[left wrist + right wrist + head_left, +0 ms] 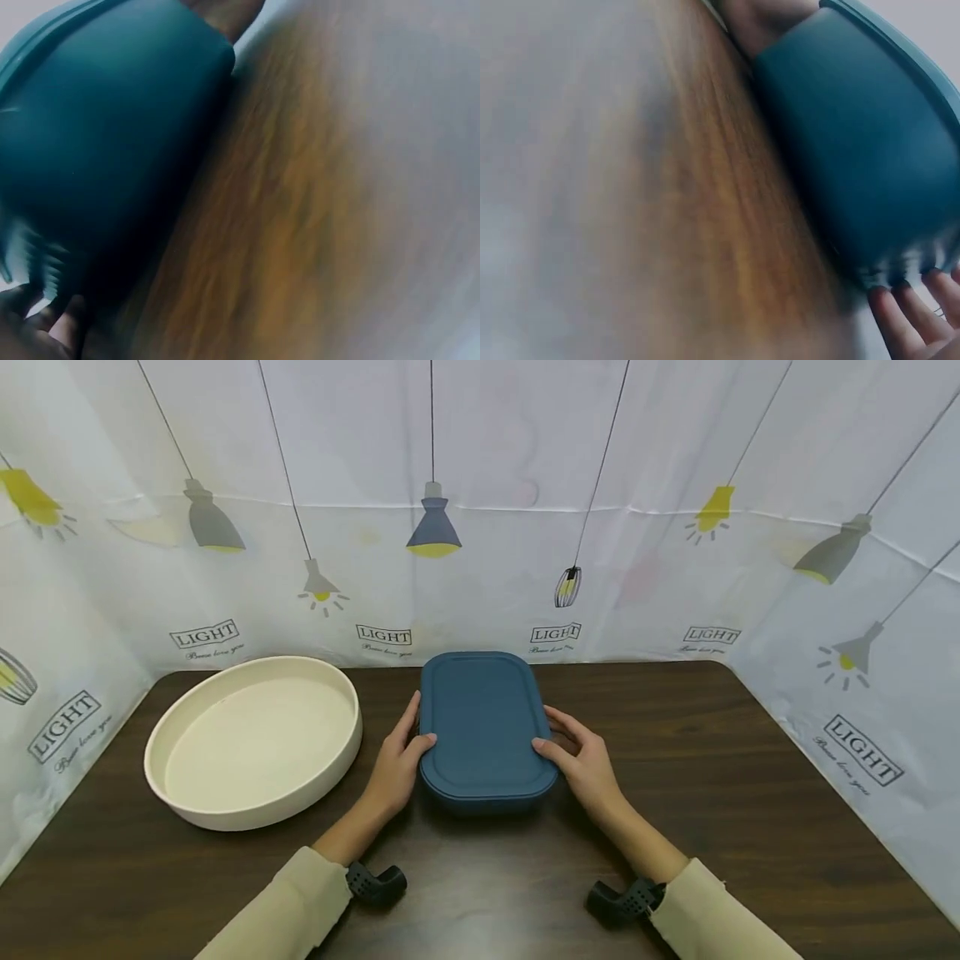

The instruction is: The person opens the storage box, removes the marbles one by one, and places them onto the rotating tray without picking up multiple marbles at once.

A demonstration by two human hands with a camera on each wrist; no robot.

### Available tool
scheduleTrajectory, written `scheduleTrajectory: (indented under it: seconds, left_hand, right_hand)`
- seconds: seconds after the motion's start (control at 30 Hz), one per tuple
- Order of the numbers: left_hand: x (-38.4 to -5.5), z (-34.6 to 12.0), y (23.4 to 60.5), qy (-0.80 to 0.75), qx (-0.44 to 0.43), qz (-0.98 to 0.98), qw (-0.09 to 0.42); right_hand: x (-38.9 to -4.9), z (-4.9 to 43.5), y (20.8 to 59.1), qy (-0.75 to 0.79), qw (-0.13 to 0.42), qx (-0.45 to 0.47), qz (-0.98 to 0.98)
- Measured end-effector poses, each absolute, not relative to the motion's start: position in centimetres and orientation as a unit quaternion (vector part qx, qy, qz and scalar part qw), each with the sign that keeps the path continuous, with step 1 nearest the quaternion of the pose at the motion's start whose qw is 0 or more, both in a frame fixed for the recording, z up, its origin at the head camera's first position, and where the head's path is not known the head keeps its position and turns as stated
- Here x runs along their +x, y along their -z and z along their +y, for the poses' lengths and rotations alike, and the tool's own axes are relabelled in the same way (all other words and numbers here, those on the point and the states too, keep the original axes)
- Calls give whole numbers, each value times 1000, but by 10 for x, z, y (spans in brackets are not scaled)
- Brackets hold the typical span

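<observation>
- The blue box is in the middle part of the worktop, near the far edge, between the two hands; its lid is on.
- The left hand grips the left side of the box: the thumb lies at the rim of the lid, and the other fingers are against the wall.
- The right hand grips the opposite side in almost the same way, its thumb on the lid edge and its fingers against the wall.
- The white dish is to the left of the left hand, apart from the box.
- Whether the bottom of the box touches the worktop, I cannot tell with certainty; the underside is dark in both wrist views.
- For a good hold, I think both hands should press with the same force, so that the box does not turn or tilt.
- The walls look smooth, so they may slip; fingers placed lower would probably give safer support.
- The thumbs should press only lightly, because an upward push at the rim could loosen the lid.
</observation>
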State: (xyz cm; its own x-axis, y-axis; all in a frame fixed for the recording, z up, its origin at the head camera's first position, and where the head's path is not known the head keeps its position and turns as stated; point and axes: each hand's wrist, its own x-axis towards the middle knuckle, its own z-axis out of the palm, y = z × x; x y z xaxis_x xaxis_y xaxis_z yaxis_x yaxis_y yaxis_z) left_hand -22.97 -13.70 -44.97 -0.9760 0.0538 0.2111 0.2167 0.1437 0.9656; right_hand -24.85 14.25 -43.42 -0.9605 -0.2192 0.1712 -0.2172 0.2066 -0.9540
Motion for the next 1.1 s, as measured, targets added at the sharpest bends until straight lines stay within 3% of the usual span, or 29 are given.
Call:
scheduleTrajectory:
  seconds: [0.37, 0.83, 1.1]
  left_hand:
    - [-235, -148, 452, 631, -56, -772, 55]
    - [-234, -148, 450, 631, -83, -768, 73]
    - [-232, -149, 448, 613, -83, -782, 78]
  right_hand:
    - [-277, 126, 387, 399, 26, -123, 908]
    - [-281, 110, 395, 357, -71, -122, 923]
    - [-279, 107, 399, 371, -92, -112, 917]
